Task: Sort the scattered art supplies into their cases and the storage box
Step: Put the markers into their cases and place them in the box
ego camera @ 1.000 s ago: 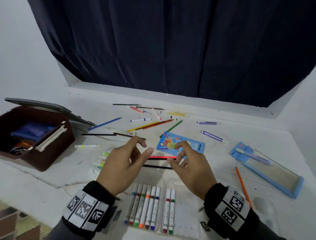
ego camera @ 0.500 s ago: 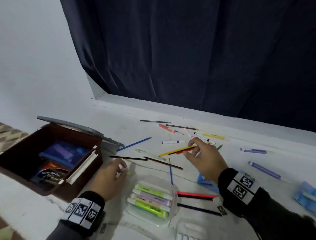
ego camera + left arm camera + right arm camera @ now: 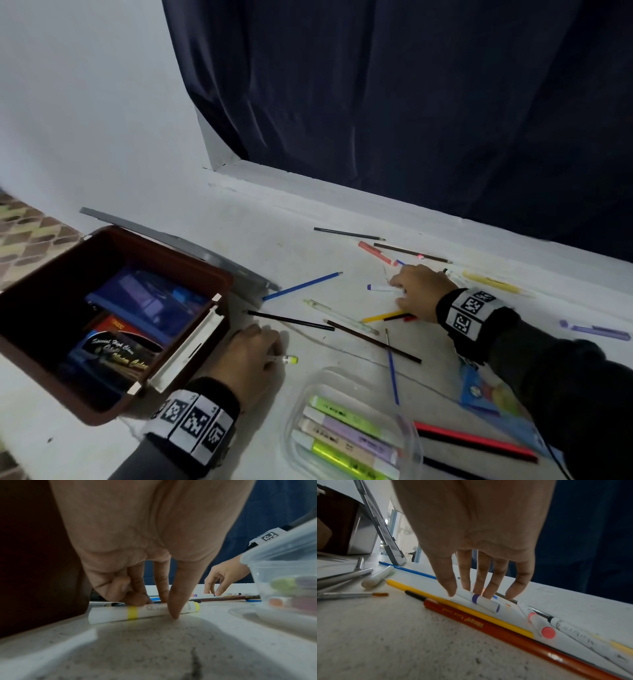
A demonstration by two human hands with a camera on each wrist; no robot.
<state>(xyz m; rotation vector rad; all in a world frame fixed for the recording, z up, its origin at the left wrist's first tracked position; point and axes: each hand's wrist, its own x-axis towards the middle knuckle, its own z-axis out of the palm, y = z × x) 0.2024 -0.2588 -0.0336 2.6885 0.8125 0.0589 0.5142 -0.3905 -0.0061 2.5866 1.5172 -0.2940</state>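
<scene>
Right fingers now around purple marker, left fingers around yellow marker; white surface, navy curtain.

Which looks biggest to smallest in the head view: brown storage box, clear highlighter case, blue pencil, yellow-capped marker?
1. brown storage box
2. clear highlighter case, though its nearness to the camera flatters it
3. blue pencil
Unranked: yellow-capped marker, mostly hidden under the left hand.
</scene>
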